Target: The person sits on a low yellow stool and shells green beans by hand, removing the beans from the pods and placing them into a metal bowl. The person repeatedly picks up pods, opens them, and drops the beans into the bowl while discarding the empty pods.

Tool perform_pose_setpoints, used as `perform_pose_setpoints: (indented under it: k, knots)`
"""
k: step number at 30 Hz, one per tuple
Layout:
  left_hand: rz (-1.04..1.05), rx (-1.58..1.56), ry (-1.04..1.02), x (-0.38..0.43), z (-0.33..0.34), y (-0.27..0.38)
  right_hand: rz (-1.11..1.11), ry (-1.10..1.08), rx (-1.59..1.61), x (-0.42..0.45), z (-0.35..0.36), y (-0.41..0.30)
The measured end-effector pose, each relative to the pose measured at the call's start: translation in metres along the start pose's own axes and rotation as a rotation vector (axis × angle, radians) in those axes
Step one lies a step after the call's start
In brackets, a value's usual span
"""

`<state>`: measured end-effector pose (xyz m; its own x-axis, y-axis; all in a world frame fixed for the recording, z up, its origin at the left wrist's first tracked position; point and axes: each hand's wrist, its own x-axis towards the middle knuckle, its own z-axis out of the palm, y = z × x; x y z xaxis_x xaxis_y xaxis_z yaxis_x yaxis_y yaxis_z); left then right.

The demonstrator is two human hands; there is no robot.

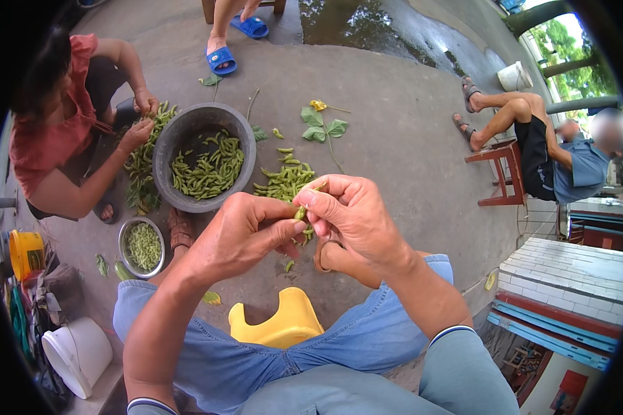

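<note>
Between my fingertips a small green soybean pod (300, 212) is pinched, in the middle of the view. My left hand (249, 228) holds its lower end with thumb and forefinger. My right hand (350, 212) grips at its upper end, thumb against forefinger. Beneath and beyond my hands lies a loose pile of green pods (285, 181) on the concrete. A dark plastic basin (161, 174) with many pods stands to the left. Nearer me on the left, a metal bowl (122, 246) holds pale green shelled beans (144, 246).
A co-worker in red (46, 150) handles leafy bean stalks (144, 181) beside the basin. Another person's blue slippers (221, 60) are beyond. A person sits on a red wooden stool (503, 174) at right. A yellow plastic stool (278, 324) is under me; a white bucket (83, 355) stands at left.
</note>
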<state>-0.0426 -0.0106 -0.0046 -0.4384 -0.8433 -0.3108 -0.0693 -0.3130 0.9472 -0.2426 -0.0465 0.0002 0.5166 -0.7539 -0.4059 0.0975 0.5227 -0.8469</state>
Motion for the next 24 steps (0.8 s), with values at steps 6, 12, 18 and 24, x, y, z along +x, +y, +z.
perform_pose_setpoints:
  k: [6, 12, 18, 24]
  knots:
    - [0.027, -0.008, 0.094, -0.0001, 0.0008, 0.0001, 0.014, 0.027, 0.054, 0.0003, 0.0053, -0.0061]
    - [0.008, 0.021, 0.147, -0.002, -0.0004, -0.0008, -0.008, 0.092, -0.069, 0.0003, 0.0024, -0.002]
    - [0.032, 0.159, 0.208, -0.0018, 0.0028, -0.0022, 0.063, 0.113, -0.16, -0.0009, 0.0046, -0.0033]
    - [0.086, 0.222, 0.256, -0.0016, 0.0063, -0.0027, 0.064, 0.108, -0.183, 0.0, 0.0042, -0.0009]
